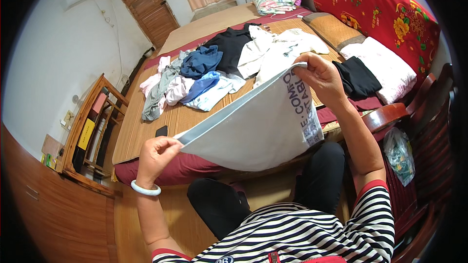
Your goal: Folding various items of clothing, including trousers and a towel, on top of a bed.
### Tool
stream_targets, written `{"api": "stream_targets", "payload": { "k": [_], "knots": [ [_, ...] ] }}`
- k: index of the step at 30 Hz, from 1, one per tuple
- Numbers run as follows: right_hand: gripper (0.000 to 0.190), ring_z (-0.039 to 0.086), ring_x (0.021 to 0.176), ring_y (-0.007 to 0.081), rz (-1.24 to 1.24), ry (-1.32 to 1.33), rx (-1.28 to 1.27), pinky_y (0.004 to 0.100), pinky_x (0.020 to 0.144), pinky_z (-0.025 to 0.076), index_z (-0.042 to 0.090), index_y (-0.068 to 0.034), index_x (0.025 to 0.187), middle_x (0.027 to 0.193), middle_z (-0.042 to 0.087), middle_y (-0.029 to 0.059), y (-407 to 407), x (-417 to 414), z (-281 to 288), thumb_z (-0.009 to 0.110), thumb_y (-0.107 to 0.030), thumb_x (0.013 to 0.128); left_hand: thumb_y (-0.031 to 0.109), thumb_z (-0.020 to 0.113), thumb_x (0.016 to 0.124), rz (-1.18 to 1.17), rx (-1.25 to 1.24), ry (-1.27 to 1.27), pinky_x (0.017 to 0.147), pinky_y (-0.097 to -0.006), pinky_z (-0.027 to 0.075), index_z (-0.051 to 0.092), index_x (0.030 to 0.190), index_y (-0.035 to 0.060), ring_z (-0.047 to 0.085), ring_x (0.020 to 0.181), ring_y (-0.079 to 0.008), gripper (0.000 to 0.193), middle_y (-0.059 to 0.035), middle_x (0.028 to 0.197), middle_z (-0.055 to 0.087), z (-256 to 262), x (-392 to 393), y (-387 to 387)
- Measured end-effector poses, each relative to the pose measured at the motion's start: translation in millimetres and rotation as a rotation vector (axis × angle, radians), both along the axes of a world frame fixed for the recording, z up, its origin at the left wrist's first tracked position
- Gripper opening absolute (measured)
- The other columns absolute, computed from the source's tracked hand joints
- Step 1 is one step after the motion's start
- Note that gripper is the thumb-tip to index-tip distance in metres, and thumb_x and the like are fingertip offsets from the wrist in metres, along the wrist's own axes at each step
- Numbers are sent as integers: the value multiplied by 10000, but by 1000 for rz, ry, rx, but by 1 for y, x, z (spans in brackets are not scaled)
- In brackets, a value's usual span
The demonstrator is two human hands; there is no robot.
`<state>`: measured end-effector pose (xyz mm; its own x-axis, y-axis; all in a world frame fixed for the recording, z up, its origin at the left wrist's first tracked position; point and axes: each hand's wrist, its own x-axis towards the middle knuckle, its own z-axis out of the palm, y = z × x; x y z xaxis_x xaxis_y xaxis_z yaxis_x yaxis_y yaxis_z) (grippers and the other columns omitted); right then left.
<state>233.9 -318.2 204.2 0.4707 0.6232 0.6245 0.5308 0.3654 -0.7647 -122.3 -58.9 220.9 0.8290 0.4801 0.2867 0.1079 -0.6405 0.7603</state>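
A light grey piece of fabric (248, 128), perhaps a garment, hangs stretched between my hands, with dark printed lettering near its right side. My left hand (161, 155), with a pale bangle on the wrist, pinches its left corner. The upper right corner is gripped in my right hand (323, 78). Behind the cloth, a bed mat (182, 126) bears a pile of loose clothes: a white garment (270, 47), a black garment (228, 45), a dark blue garment (202, 62), a blue and white garment (214, 93) and a grey striped garment (157, 100).
A smartphone (161, 131) lies near the mat's front left. Folded black cloth (356, 76) rests by a white pillow (384, 67) at right. Close on my right stands a dark wooden chair (398, 197) with a plastic bag (399, 155). A wooden rack (84, 142) stands left of the bed.
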Motion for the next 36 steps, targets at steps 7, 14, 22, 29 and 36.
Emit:
{"api": "stream_targets", "payload": {
  "k": [7,14,22,29,36],
  "knots": [
    [137,559,821,38,236,234,71,203,744,449,647,-12,1007,856,616,-21,-24,-11,12,667,-129,937,36,757,802,22,254,52,721,-231,487,633,779,-9,620,767,-90,133,-27,818,664,5,-5,-8],
    [142,594,854,52,214,238,-82,211,767,470,638,9,1037,909,649,1,-49,-3,3,651,-97,944,-54,722,806,-220,-324,-177,687,-214,414,448,791,110,507,736,-58,320,13,797,549,8,-20,-10],
    [147,561,785,44,86,213,-213,216,711,445,655,-5,960,842,634,-15,-8,27,-3,677,-147,929,29,714,828,-109,-236,93,658,-200,466,641,1103,19,593,789,-52,284,-4,927,642,10,30,18],
    [226,535,688,71,-291,-43,-325,258,622,437,694,-14,925,754,610,-13,95,145,-21,701,-237,889,201,741,777,81,365,79,616,-319,450,686,824,23,586,645,-163,192,-65,674,617,29,123,102],
    [136,626,866,81,-251,-9,203,235,788,527,642,-1,1072,952,673,22,136,166,34,609,-88,973,106,696,809,307,239,-251,749,-371,511,684,941,41,665,814,-267,148,-129,871,694,68,180,98]
  ]
}}
